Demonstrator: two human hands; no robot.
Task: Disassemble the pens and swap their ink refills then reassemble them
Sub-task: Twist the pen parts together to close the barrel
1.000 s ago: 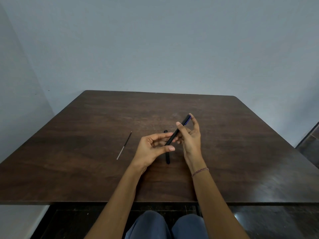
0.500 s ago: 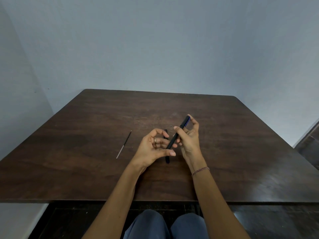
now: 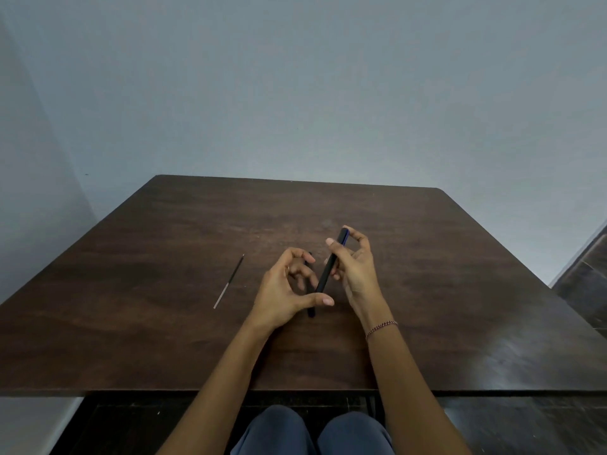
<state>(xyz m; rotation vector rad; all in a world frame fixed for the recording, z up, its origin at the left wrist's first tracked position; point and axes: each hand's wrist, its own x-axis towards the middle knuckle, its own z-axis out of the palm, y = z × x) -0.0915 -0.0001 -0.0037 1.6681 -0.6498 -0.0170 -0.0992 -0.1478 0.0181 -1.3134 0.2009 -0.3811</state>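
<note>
Above the table (image 3: 427, 290), mid-front | right hand (image 3: 356, 274) pinches black pen (image 3: 330, 264) near its upper end, barrel slanting down-left | left hand (image 3: 285, 290) loosely curled, gripping nothing, thumb at the pen's lower tip | second pen (image 3: 310, 311) flat beneath the hands | ink refill (image 3: 229, 281) on the table, well left.

Table (image 3: 164, 257): dark brown woodgrain
Pen (image 3: 328, 270): black, blue end
Refill (image 3: 229, 281): black, pale end
Wall (image 3: 295, 93): grey-blue
</note>
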